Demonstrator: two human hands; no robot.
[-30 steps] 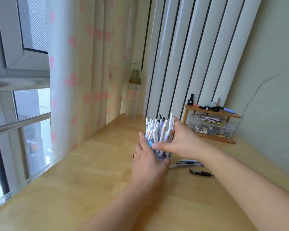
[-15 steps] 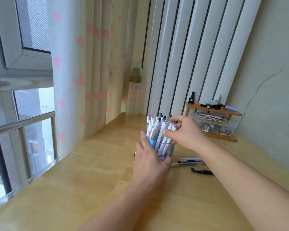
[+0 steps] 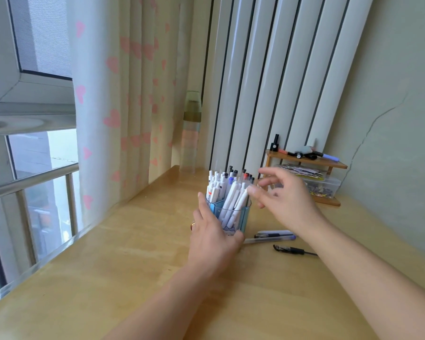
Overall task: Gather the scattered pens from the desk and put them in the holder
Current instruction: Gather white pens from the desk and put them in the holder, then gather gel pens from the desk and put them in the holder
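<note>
A clear blue pen holder (image 3: 241,218) stands mid-desk, packed with several white pens (image 3: 227,190) that lean to the right. My left hand (image 3: 212,235) wraps the holder's near side and grips it. My right hand (image 3: 284,198) hovers just right of the pen tops with fingers spread and nothing in them. On the desk to the right of the holder lie a capped clear pen (image 3: 275,234), a long clear pen (image 3: 268,239) and a black pen (image 3: 292,250).
A small wooden shelf (image 3: 307,161) with markers stands at the back right, over a clear plastic box (image 3: 326,186). A tall bottle (image 3: 191,133) sits in the corner by the heart-print curtain (image 3: 123,99). The wooden desk (image 3: 108,278) ends at a glass edge on the left.
My right hand has let go of the pens it was pushing into the holder and drawn back to the right, fingers spread. My left hand stays on the holder.
</note>
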